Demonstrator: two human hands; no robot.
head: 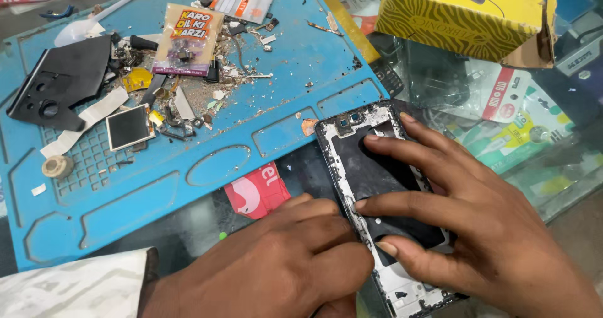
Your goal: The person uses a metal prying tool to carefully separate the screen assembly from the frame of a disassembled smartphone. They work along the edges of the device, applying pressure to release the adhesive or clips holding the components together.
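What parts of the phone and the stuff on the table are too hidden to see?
- Head view: the phone has its lower end under the left hand and right hand.
- Head view: the left fingertips are tucked under that hand, so their grip is unseen.
- Head view: the yellow box is cut off by the top edge.
- Head view: the small parts on the blue mat are too tiny to tell apart.
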